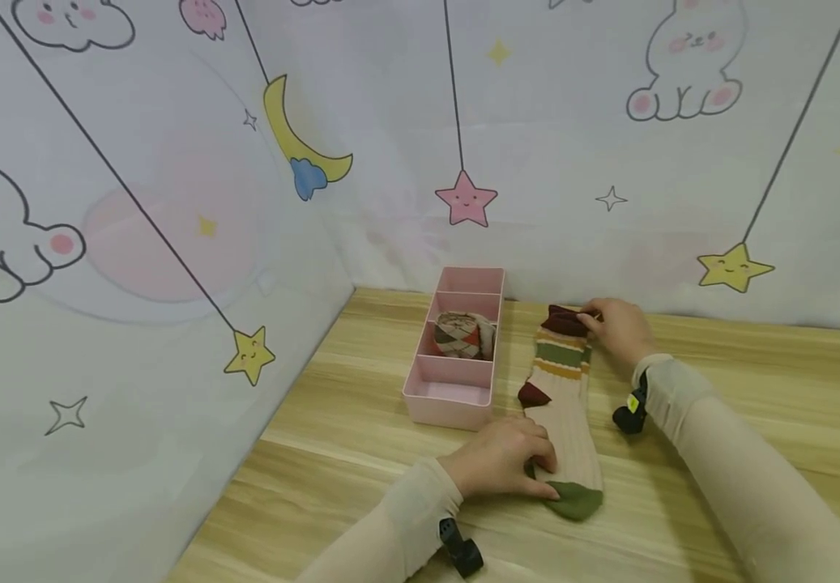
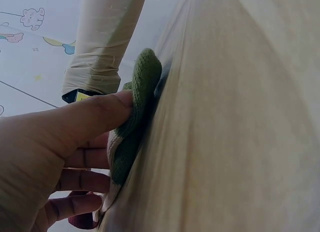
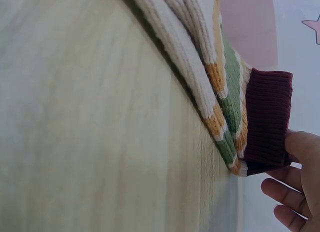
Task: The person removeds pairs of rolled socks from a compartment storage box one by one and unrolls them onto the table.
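A pair of cream socks (image 1: 565, 437), one on top of the other, lies lengthwise on the table, with maroon cuffs (image 3: 269, 117), green and mustard stripes, maroon heels and green toes (image 2: 145, 77). At the toe end my left hand (image 1: 503, 457) pinches the edge of the socks, thumb on the green toe and fingers along the side. My right hand (image 1: 620, 330) grips the maroon cuffs at the far end between thumb and fingers. In the right wrist view, the cuffs stand slightly off the table and the two layers show apart.
Left of the socks stands a pink divided box (image 1: 449, 413). A rolled argyle sock bundle (image 1: 458, 336) sits in one of its middle compartments. Behind the wooden table (image 1: 332, 405) hangs a white cloth wall (image 1: 390, 202) printed with stars and animals; another closes the left side.
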